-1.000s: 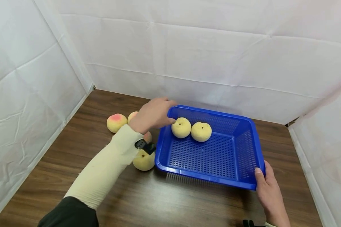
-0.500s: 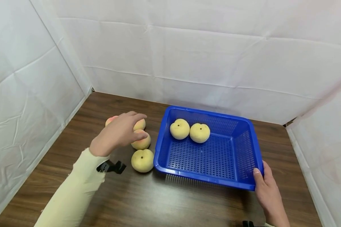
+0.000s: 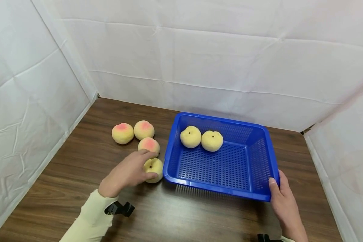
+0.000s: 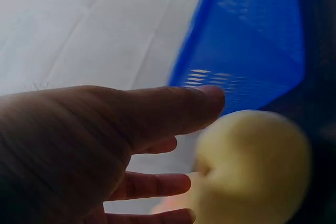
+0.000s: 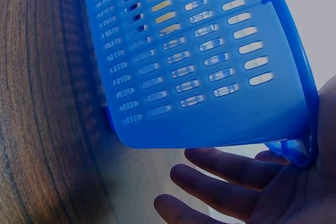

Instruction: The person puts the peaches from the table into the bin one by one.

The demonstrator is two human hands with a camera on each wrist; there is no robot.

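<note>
My left hand [image 3: 130, 171] reaches over a pale yellow peach [image 3: 154, 170] standing left of the blue basket. Thumb and fingers are spread around its near side; in the left wrist view the peach [image 4: 257, 166] lies just past the fingertips. Behind it are three pink-topped peaches: one close by [image 3: 149, 144], one farther back [image 3: 144, 130] and one at the left [image 3: 122, 133]. With its thumb over the rim, my right hand [image 3: 285, 205] grips the front right corner of the blue basket [image 3: 217, 192]. Two yellow peaches, one left [image 3: 191, 137] and one right [image 3: 212, 141], sit inside.
The brown wooden table [image 3: 181, 218] carries everything. White cloth walls [image 3: 199, 60] rise at its back, left and right edges. The basket's rear rim stands close to the back wall.
My left hand has drawn back from above the basket's left side, passed over the pink-topped peaches and come down to the front yellow peach. The right hand keeps its grip on the basket.
</note>
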